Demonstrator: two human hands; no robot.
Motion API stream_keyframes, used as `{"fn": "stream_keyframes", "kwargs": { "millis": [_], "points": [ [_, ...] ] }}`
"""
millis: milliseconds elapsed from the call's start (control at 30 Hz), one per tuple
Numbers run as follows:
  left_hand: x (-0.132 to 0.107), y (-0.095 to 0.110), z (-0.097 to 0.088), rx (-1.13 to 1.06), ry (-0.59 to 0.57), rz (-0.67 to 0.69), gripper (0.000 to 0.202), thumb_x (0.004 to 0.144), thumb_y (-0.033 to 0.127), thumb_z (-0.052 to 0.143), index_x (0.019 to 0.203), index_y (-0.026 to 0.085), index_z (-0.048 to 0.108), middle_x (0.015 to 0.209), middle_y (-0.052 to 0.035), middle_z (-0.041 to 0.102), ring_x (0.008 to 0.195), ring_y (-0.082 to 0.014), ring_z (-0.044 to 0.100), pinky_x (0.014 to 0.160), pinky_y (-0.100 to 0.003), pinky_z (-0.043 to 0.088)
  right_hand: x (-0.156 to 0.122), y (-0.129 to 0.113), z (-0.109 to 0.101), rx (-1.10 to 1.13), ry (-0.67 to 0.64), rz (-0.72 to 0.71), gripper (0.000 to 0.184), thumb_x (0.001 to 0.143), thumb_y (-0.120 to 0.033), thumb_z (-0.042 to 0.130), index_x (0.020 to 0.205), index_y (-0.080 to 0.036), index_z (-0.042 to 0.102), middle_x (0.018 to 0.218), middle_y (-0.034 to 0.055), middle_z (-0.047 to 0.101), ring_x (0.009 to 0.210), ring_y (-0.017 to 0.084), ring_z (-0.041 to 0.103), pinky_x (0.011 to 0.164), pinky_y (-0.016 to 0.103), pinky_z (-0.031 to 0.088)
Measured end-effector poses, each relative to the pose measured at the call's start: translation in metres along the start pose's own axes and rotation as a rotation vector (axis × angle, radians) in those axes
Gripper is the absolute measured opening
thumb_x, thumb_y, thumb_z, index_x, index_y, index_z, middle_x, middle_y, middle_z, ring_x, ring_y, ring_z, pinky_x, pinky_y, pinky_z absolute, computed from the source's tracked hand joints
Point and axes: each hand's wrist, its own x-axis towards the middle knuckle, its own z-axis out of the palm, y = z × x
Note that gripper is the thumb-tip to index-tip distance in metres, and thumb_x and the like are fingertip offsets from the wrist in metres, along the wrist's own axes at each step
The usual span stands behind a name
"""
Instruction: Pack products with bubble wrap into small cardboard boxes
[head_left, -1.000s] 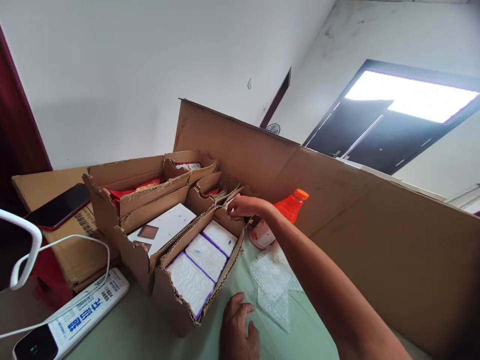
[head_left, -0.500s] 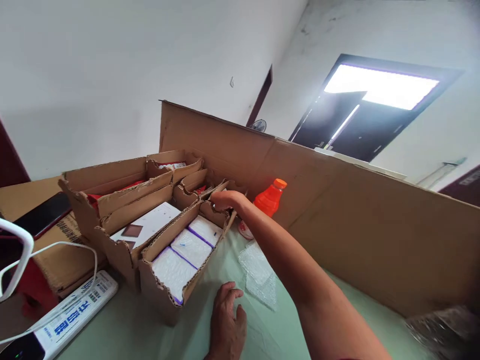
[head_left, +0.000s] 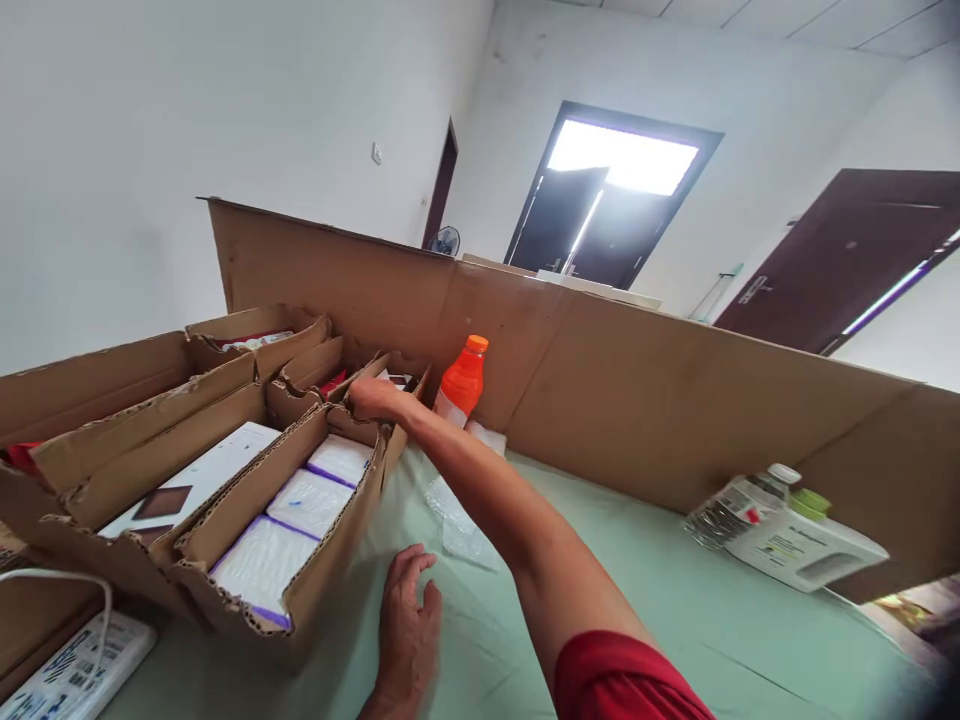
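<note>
My right hand (head_left: 373, 398) reaches across to the far end of an open cardboard box (head_left: 330, 580), its fingers closed over the wall there. The fingertips are partly hidden behind the cardboard. Inside that box lie several white, plastic-wrapped packs with purple edges (head_left: 306, 502). My left hand (head_left: 409, 615) rests on the green tabletop (head_left: 600, 590) just right of the box, fingers loosely bent, thumb apart, holding nothing. Beyond my right forearm stands an orange bottle (head_left: 461, 382), and clear bubble wrap (head_left: 465, 535) lies beside the arm.
More cardboard trays line the left, one with a flat white box (head_left: 199, 475). A power strip (head_left: 82, 665) with a white cable lies at lower left. A tall cardboard panel (head_left: 600, 370) closes off the back. A clear bottle (head_left: 742, 510) and a white jug (head_left: 806, 545) lie at right.
The view has swung right, bringing the jug, clear bottle and a side door into sight. My right hand stays at the box's far end; my left hand keeps its place on the table.
</note>
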Motion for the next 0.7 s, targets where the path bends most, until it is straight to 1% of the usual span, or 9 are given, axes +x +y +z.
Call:
{"fn": "stream_keyframes", "kwargs": {
  "millis": [100, 200, 267, 333, 367, 433, 533, 633, 700],
  "points": [
    [0.001, 0.001, 0.000, 0.006, -0.001, -0.006, 0.029, 0.075, 0.017, 0.048, 0.094, 0.018, 0.070, 0.112, -0.0129, 0.068, 0.110, -0.0280, 0.063, 0.098, -0.047, 0.051, -0.036, 0.030, -0.017, 0.243, 0.276, 0.085, 0.020, 0.095, -0.027, 0.059, 0.107, -0.014, 0.068, 0.099, 0.0035, 0.070, 0.084, 0.016, 0.067, 0.074, 0.029, 0.055],
    [0.000, 0.002, 0.000, 0.008, -0.007, -0.024, 0.030, 0.074, 0.016, 0.048, 0.094, 0.019, 0.071, 0.114, -0.0115, 0.067, 0.109, -0.0268, 0.063, 0.090, -0.042, 0.055, -0.095, 0.080, -0.019, 0.471, 0.627, 0.187, 0.030, 0.093, -0.023, 0.042, 0.107, -0.013, 0.066, 0.089, 0.0029, 0.070, 0.075, 0.013, 0.064, 0.066, 0.022, 0.050],
    [-0.001, 0.004, -0.001, 0.010, -0.006, -0.028, 0.030, 0.074, 0.016, 0.048, 0.094, 0.019, 0.071, 0.116, -0.0108, 0.067, 0.110, -0.0264, 0.063, 0.091, -0.041, 0.054, -0.135, 0.112, -0.004, 0.593, 0.820, 0.281, 0.034, 0.093, -0.029, 0.037, 0.108, -0.012, 0.062, 0.089, 0.0048, 0.068, 0.074, 0.013, 0.062, 0.067, 0.023, 0.050],
    [-0.002, 0.005, -0.002, 0.014, -0.002, -0.019, 0.030, 0.074, 0.016, 0.049, 0.094, 0.020, 0.071, 0.116, -0.0103, 0.067, 0.112, -0.0262, 0.062, 0.095, -0.042, 0.052, -0.166, 0.134, 0.024, 0.692, 0.920, 0.368, 0.034, 0.093, -0.035, 0.036, 0.105, -0.013, 0.060, 0.083, 0.0042, 0.065, 0.071, 0.014, 0.060, 0.068, 0.026, 0.051],
    [-0.002, 0.006, -0.002, 0.017, -0.002, -0.012, 0.030, 0.074, 0.016, 0.049, 0.094, 0.020, 0.071, 0.116, -0.0102, 0.067, 0.113, -0.0263, 0.062, 0.096, -0.042, 0.052, -0.176, 0.141, 0.041, 0.735, 0.924, 0.402, 0.033, 0.093, -0.037, 0.037, 0.103, -0.014, 0.060, 0.079, 0.0033, 0.063, 0.069, 0.014, 0.060, 0.067, 0.026, 0.051],
    [-0.002, 0.006, -0.003, 0.026, -0.002, 0.001, 0.030, 0.074, 0.018, 0.049, 0.095, 0.020, 0.072, 0.116, -0.0104, 0.067, 0.113, -0.0263, 0.062, 0.093, -0.041, 0.053, -0.184, 0.148, 0.078, 0.807, 0.842, 0.453, 0.029, 0.095, -0.038, 0.042, 0.096, -0.015, 0.061, 0.072, 0.0012, 0.061, 0.063, 0.014, 0.059, 0.064, 0.027, 0.053],
    [-0.001, 0.004, -0.003, 0.047, -0.006, 0.008, 0.031, 0.074, 0.019, 0.049, 0.094, 0.020, 0.072, 0.116, -0.0118, 0.067, 0.112, -0.0269, 0.062, 0.077, -0.035, 0.056, -0.175, 0.150, 0.126, 0.865, 0.584, 0.527, 0.023, 0.096, -0.036, 0.056, 0.095, -0.014, 0.064, 0.077, 0.0008, 0.065, 0.064, 0.012, 0.061, 0.062, 0.027, 0.055],
    [-0.001, 0.002, -0.003, 0.063, -0.013, 0.005, 0.031, 0.075, 0.020, 0.049, 0.095, 0.019, 0.072, 0.116, -0.0131, 0.067, 0.111, -0.0272, 0.063, 0.065, -0.031, 0.055, -0.166, 0.156, 0.150, 0.852, 0.366, 0.627, 0.027, 0.096, -0.035, 0.062, 0.113, -0.015, 0.063, 0.105, 0.0053, 0.067, 0.084, 0.016, 0.067, 0.073, 0.033, 0.058],
    [-0.001, 0.002, -0.003, 0.067, -0.013, 0.004, 0.031, 0.075, 0.019, 0.049, 0.095, 0.018, 0.072, 0.116, -0.0131, 0.067, 0.111, -0.0271, 0.063, 0.069, -0.032, 0.056, -0.168, 0.164, 0.154, 0.806, 0.297, 0.683, 0.032, 0.096, -0.036, 0.062, 0.121, -0.016, 0.061, 0.117, 0.0075, 0.065, 0.094, 0.019, 0.066, 0.079, 0.037, 0.058]
  ]
}}
